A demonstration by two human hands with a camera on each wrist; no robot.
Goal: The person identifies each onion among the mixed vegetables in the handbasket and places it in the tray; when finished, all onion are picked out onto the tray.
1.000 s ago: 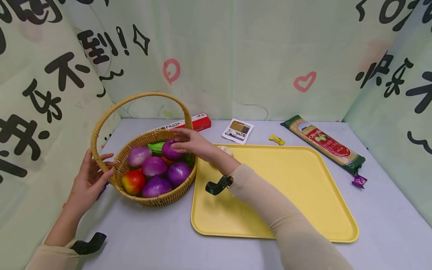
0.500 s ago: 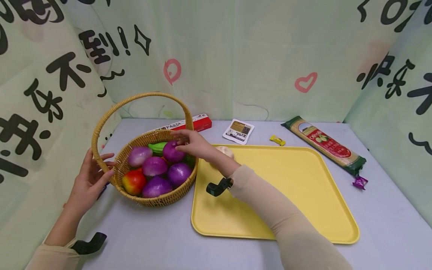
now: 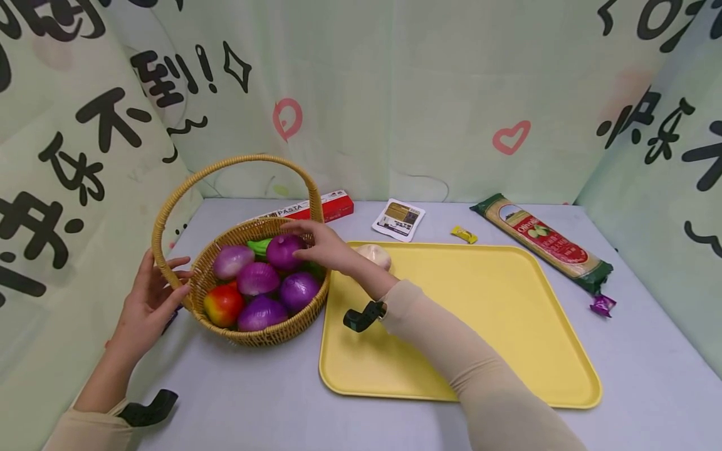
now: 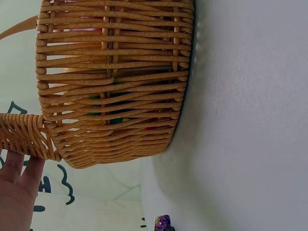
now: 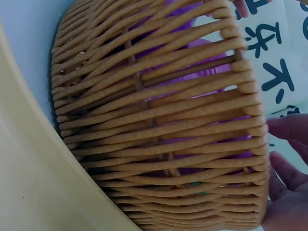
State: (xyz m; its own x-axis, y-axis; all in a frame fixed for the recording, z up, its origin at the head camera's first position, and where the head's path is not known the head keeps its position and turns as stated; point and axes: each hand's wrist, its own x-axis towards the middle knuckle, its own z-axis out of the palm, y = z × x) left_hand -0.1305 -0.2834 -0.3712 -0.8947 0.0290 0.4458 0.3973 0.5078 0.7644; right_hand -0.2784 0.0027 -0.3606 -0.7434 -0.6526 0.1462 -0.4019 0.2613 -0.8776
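Note:
A wicker basket (image 3: 271, 335) with a tall arched handle stands at the left of the table. It holds several purple onions (image 3: 258, 277), a red-yellow fruit (image 3: 224, 305) and something green (image 3: 262, 247). My left hand (image 3: 148, 307) grips the foot of the basket handle; in the left wrist view its fingertips (image 4: 32, 171) lie against the wicker. Reaching over the right rim, my right hand (image 3: 321, 245) holds the rear onion (image 3: 284, 252) between thumb and fingers. The right wrist view mostly shows the basket's woven side, which hides that onion's lower part.
A yellow tray (image 3: 468, 326) lies right of the basket, a garlic bulb (image 3: 375, 255) at its back left corner. Behind are a red pasta box (image 3: 337, 205), a white packet (image 3: 398, 219) and a yellow candy (image 3: 464, 235). A spaghetti bag (image 3: 544, 239) and purple candy (image 3: 603, 305) lie right.
My right hand has closed its thumb in on the rear onion, which has shifted slightly left. More of the garlic bulb shows. My left hand has stayed at the handle.

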